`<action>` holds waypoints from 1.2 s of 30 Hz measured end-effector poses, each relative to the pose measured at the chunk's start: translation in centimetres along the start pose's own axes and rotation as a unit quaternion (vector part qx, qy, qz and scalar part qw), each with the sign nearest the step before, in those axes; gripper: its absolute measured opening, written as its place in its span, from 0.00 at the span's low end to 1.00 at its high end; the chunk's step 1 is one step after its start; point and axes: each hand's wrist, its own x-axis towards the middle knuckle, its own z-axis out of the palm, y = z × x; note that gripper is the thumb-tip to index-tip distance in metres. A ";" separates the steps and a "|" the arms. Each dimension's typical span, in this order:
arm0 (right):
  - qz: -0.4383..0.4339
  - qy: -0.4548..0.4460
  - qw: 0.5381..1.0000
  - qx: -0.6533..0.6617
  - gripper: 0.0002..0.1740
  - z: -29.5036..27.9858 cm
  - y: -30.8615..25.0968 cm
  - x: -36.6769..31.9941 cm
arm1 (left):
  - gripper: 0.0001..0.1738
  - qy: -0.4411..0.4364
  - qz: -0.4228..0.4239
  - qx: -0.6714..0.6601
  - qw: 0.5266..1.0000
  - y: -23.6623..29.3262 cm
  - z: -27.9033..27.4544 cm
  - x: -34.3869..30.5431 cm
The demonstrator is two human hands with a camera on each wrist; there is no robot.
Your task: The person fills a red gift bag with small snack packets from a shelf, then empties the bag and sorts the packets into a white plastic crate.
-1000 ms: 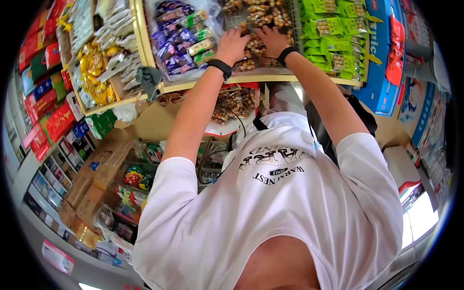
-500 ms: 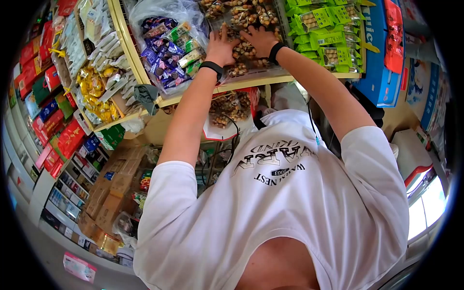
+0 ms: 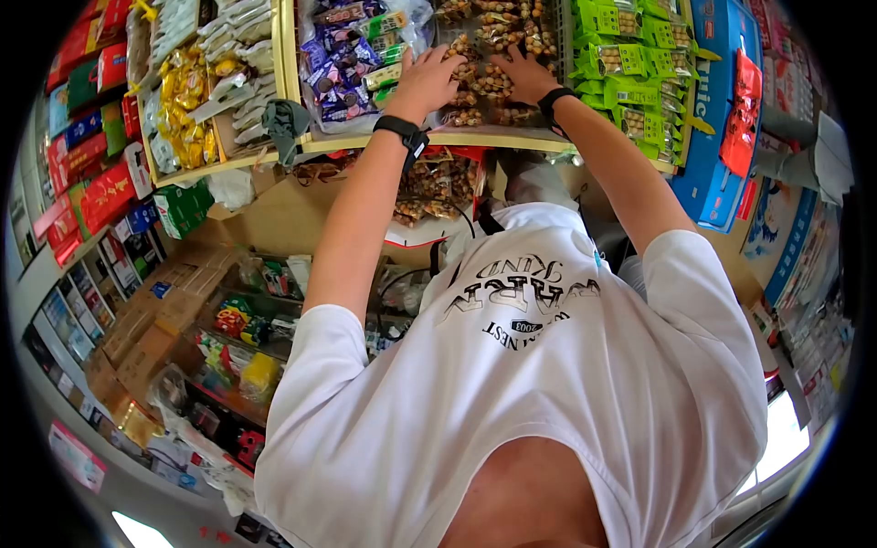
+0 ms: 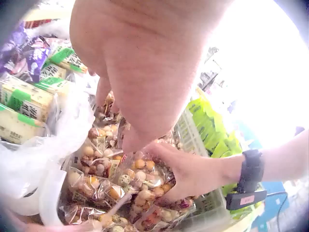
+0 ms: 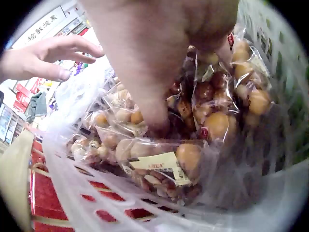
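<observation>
While our left hand (image 3: 427,87) hangs over the left side, fingers loosely extended, our right hand (image 3: 532,77) reaches among clear packets of brown-orange balls (image 5: 219,123) inside the white mesh basket (image 5: 286,121), nearest 1 crosswise, yellow-labelled packet (image 5: 189,162); whether it grips any, we cannot tell.

On the shelf (image 3: 365,143), snack packets (image 3: 466,117) lie in a basket (image 5: 277,43) near the front edge, with sweets (image 3: 338,68) in a plastic bag (image 4: 70,133) left, small packs (image 3: 626,59) right.
</observation>
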 end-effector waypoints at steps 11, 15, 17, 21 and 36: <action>-0.082 0.259 0.922 0.276 0.53 -10.4 -9.1 -10.4 | 0.26 0.142 -0.092 -0.350 0.921 0.3 -7.2 -12.2; -0.158 -0.037 0.856 0.491 0.55 -11.3 -15.1 -13.2 | 0.27 0.170 -0.133 -0.466 0.858 -1.8 -5.9 -18.5; -0.199 -0.090 0.883 0.415 0.52 -8.7 -17.6 -13.3 | 0.28 0.169 -0.205 -0.502 0.823 -3.6 -3.4 -21.6; -0.165 -0.150 0.887 0.405 0.46 0.6 -19.4 -10.9 | 0.25 0.176 -0.267 -0.486 0.813 -5.7 2.3 -27.2; 0.011 0.191 0.884 0.426 0.15 0.8 -8.6 -15.1 | 0.10 0.195 -0.080 -0.300 0.930 3.6 -1.2 -21.6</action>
